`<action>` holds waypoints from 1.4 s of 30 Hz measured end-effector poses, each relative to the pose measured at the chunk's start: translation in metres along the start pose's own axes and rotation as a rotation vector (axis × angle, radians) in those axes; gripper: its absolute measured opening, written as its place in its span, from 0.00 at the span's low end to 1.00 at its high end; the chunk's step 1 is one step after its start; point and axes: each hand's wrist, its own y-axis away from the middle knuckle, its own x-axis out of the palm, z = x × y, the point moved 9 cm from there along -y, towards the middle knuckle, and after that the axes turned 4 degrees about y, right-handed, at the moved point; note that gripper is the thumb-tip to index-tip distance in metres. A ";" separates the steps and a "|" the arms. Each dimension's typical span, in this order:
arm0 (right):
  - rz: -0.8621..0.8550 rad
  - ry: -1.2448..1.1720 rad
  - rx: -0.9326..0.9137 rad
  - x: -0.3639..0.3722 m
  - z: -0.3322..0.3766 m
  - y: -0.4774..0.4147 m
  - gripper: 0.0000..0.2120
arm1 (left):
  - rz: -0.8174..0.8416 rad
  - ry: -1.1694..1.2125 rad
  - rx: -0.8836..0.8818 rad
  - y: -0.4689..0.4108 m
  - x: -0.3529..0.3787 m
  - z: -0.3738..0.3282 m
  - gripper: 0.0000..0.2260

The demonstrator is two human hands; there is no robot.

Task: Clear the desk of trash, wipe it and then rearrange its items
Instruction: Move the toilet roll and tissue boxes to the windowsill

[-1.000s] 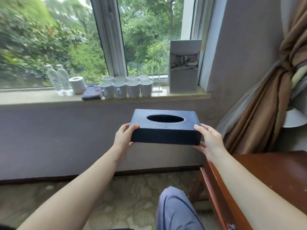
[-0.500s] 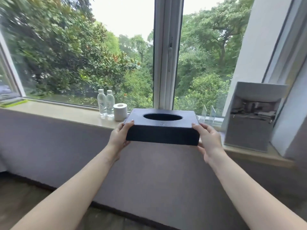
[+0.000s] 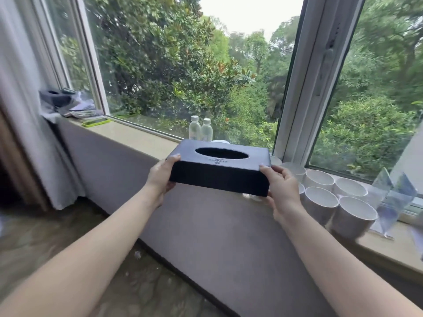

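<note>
The box is dark and flat, with an oval hole on top that shows only black inside. The left hand and right hand grip its two ends, holding it level over the sill. The white cups just right of it show only white inside.

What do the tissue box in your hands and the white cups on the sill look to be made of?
Tissue box: dark and matte, with finely textured sides and a stamped mark beside the oval opening. It is probably faux leather over a stiff shell. Cups: smooth, plain white, with thick rounded rims, so likely glazed ceramic.
</note>
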 end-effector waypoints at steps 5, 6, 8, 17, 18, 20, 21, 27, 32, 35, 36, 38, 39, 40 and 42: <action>0.061 -0.003 0.025 0.068 -0.021 -0.033 0.14 | -0.064 0.014 -0.013 -0.060 -0.036 0.002 0.07; 0.054 -0.004 0.026 0.083 -0.028 -0.040 0.15 | -0.073 0.008 -0.012 -0.076 -0.045 0.001 0.07; 0.041 0.000 0.034 0.114 -0.042 -0.056 0.17 | -0.082 -0.014 -0.015 -0.112 -0.062 0.000 0.08; -0.019 0.087 0.149 0.223 -0.121 -0.102 0.18 | 0.028 -0.218 -0.172 -0.261 -0.129 0.035 0.05; -0.035 0.099 0.150 0.229 -0.125 -0.104 0.18 | 0.045 -0.240 -0.176 -0.274 -0.131 0.035 0.05; -0.062 0.157 0.137 0.238 -0.128 -0.107 0.18 | 0.067 -0.298 -0.178 -0.298 -0.131 0.040 0.05; -0.064 0.188 0.121 0.243 -0.128 -0.109 0.17 | 0.087 -0.329 -0.169 -0.307 -0.130 0.042 0.05; -0.117 0.392 0.036 0.251 -0.125 -0.126 0.21 | 0.231 -0.428 -0.111 -0.351 -0.121 0.054 0.10; -0.142 0.444 0.065 0.252 -0.126 -0.139 0.25 | 0.364 -0.470 -0.101 -0.375 -0.103 0.056 0.12; -0.162 0.451 0.089 0.250 -0.128 -0.144 0.30 | 0.399 -0.485 -0.088 -0.385 -0.098 0.058 0.10; -0.167 0.457 0.094 0.251 -0.128 -0.145 0.29 | 0.399 -0.492 -0.077 -0.387 -0.097 0.058 0.10; -0.182 0.475 0.096 0.253 -0.125 -0.146 0.26 | 0.381 -0.477 -0.059 -0.391 -0.094 0.056 0.12; -0.188 0.481 0.092 0.254 -0.124 -0.148 0.26 | 0.371 -0.473 -0.047 -0.392 -0.092 0.055 0.13; -0.196 0.490 0.088 0.255 -0.124 -0.150 0.25 | 0.363 -0.482 -0.032 -0.392 -0.092 0.053 0.13; -0.192 0.500 0.090 0.256 -0.123 -0.150 0.25 | 0.349 -0.539 0.004 -0.391 -0.091 0.050 0.16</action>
